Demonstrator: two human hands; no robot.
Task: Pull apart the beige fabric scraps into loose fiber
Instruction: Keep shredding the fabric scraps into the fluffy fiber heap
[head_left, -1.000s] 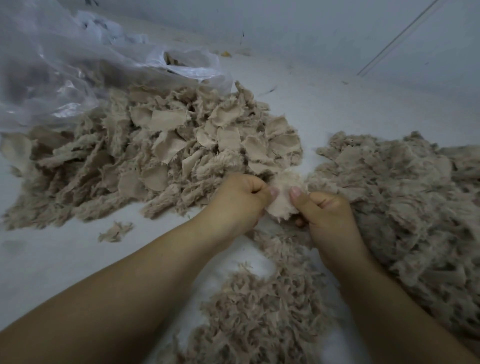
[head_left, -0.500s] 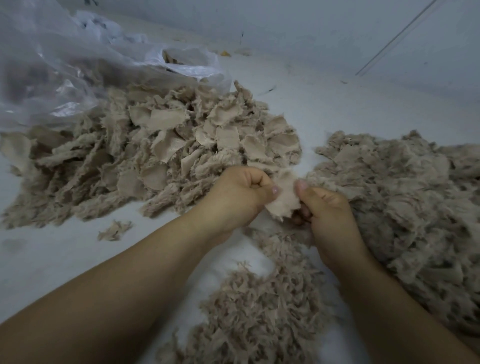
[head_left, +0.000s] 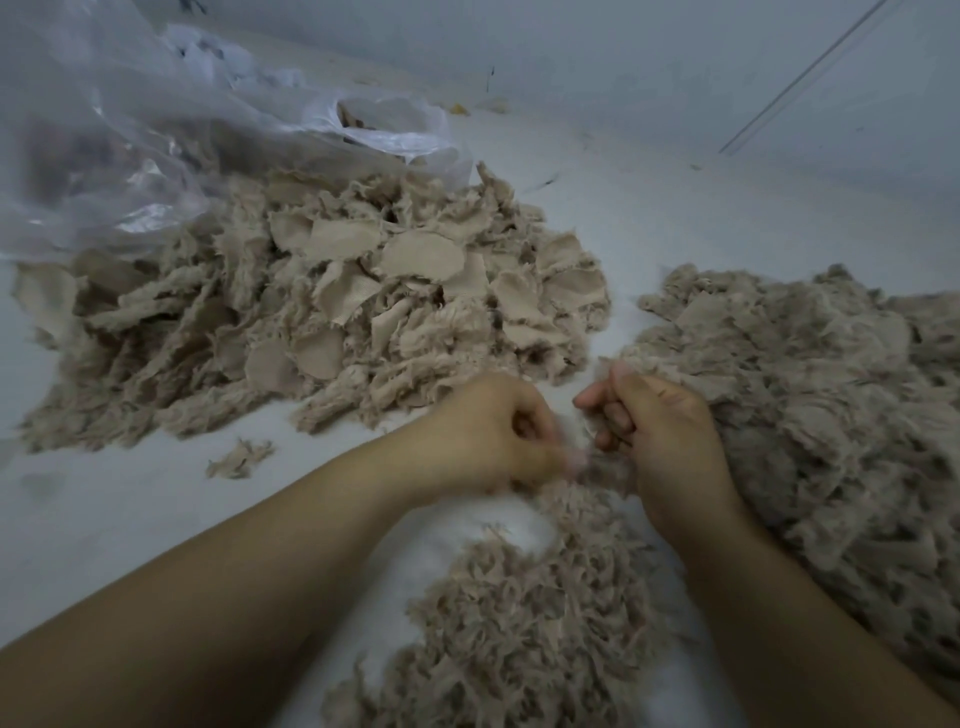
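Scraps (head_left: 363, 291) wait piled; the piece pinched whole a moment ago is now torn, wisps held (blurred) between curled left hand (head_left: 498, 436) and right hand (head_left: 660, 441).

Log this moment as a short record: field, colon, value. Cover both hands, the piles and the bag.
left hand: fingers curled, pinching blurred fibre
right hand: fingers curled around a fibre tuft
scrap pile: beige fabric pieces, left of the hands
loose fibre pile: right of the hands
near fibre pile: below the hands
plastic bag: clear, behind the scrap pile
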